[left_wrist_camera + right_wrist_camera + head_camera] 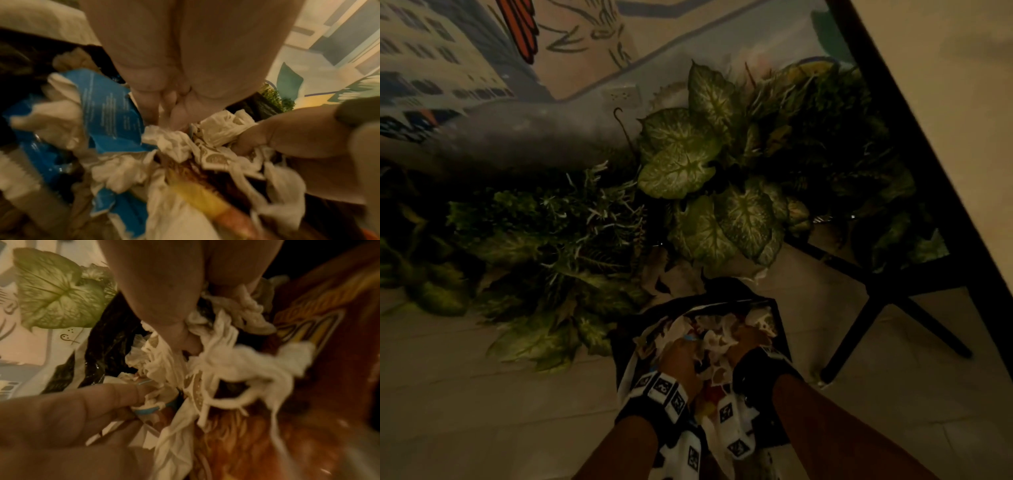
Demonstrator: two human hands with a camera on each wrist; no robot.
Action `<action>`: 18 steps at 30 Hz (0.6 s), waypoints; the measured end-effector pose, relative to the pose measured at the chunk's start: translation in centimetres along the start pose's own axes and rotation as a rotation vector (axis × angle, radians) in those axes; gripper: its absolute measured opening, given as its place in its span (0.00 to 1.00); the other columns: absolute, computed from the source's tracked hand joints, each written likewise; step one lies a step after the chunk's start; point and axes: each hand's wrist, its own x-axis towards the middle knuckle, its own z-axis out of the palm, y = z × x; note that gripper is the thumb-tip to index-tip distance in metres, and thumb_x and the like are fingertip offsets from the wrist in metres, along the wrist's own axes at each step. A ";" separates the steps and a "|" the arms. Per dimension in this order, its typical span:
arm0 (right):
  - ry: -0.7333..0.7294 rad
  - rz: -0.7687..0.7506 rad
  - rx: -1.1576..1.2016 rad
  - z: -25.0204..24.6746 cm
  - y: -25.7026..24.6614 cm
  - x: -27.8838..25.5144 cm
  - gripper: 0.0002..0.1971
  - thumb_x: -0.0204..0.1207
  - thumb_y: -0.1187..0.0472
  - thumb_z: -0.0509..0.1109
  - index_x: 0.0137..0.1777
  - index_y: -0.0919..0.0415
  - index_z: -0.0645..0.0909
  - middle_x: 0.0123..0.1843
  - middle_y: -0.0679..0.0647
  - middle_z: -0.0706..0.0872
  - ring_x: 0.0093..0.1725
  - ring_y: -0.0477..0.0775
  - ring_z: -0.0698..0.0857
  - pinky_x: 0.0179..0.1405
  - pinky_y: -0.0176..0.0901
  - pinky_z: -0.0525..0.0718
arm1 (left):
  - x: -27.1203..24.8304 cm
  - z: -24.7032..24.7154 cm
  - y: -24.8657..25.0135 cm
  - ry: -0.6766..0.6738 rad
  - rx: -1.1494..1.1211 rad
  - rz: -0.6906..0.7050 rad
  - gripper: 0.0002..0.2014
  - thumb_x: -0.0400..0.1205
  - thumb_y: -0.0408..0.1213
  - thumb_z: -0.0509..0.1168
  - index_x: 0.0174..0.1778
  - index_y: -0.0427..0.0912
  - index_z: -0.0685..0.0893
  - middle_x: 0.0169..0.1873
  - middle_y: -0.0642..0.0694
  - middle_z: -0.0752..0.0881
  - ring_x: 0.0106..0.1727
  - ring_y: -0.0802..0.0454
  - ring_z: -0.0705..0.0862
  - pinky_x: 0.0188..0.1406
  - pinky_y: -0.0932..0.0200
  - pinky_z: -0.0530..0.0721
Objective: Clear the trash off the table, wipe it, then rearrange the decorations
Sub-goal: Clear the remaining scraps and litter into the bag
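Big green leafy plants [688, 161] sit on the pale floor [482, 394] by a painted wall, and a table [945, 85] with dark legs stands at the right. Close below is a black trash bag [779, 318], open at the top. Inside it lie crumpled white tissues [170, 142] and a blue wrapper [107, 110]. Both hands are down in the bag. The left hand [679, 356] grips the tissues with bent fingers. The right hand [748, 341] pinches more white tissue.

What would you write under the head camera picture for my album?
Both hands push crumpled trash into a black bag beside leafy plants.
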 end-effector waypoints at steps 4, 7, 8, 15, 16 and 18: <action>-0.018 0.022 -0.107 0.0 -0.9 0.5 0.25 0.85 0.54 0.54 0.79 0.64 0.60 0.81 0.62 0.63 0.78 0.62 0.65 0.76 0.48 0.62 | 1.2 0.6 -0.2 -0.085 -0.098 -0.036 0.28 0.80 0.46 0.63 0.75 0.38 0.71 0.73 0.40 0.73 0.74 0.43 0.72 0.75 0.52 0.68; -0.144 0.179 -0.238 -0.3 -1.7 0.1 0.30 0.85 0.46 0.49 0.80 0.66 0.55 0.82 0.64 0.57 0.81 0.65 0.59 0.77 0.52 0.61 | 1.9 1.0 -0.7 -0.061 -0.079 -0.024 0.26 0.80 0.41 0.67 0.73 0.37 0.73 0.71 0.40 0.74 0.73 0.42 0.72 0.74 0.51 0.69; -0.135 0.226 -0.253 -0.5 -1.7 -0.4 0.31 0.85 0.45 0.50 0.80 0.66 0.55 0.82 0.65 0.57 0.81 0.65 0.59 0.76 0.53 0.61 | 1.9 0.8 -0.6 -0.068 -0.098 -0.016 0.26 0.79 0.42 0.66 0.73 0.37 0.74 0.71 0.39 0.75 0.73 0.42 0.73 0.74 0.52 0.70; -0.017 -0.106 0.049 -0.7 -0.3 -3.9 0.41 0.75 0.46 0.70 0.82 0.59 0.54 0.80 0.55 0.65 0.79 0.60 0.66 0.79 0.50 0.64 | -2.1 -1.7 1.3 -0.087 -0.249 0.055 0.39 0.68 0.57 0.64 0.77 0.48 0.69 0.74 0.43 0.72 0.75 0.43 0.70 0.76 0.47 0.69; 0.016 -0.102 0.125 -1.0 -0.1 -4.8 0.41 0.72 0.48 0.73 0.81 0.60 0.59 0.76 0.56 0.71 0.75 0.60 0.71 0.76 0.52 0.69 | -3.0 -2.3 1.8 -0.056 -0.274 0.052 0.35 0.71 0.48 0.67 0.76 0.48 0.69 0.73 0.42 0.74 0.74 0.42 0.72 0.74 0.46 0.72; 0.079 -0.119 0.248 -1.8 0.2 -7.1 0.35 0.71 0.51 0.75 0.76 0.61 0.67 0.72 0.58 0.77 0.70 0.62 0.76 0.70 0.51 0.75 | -5.1 -3.6 2.7 0.039 -0.290 0.032 0.28 0.78 0.34 0.67 0.76 0.47 0.69 0.73 0.42 0.73 0.74 0.41 0.72 0.73 0.46 0.73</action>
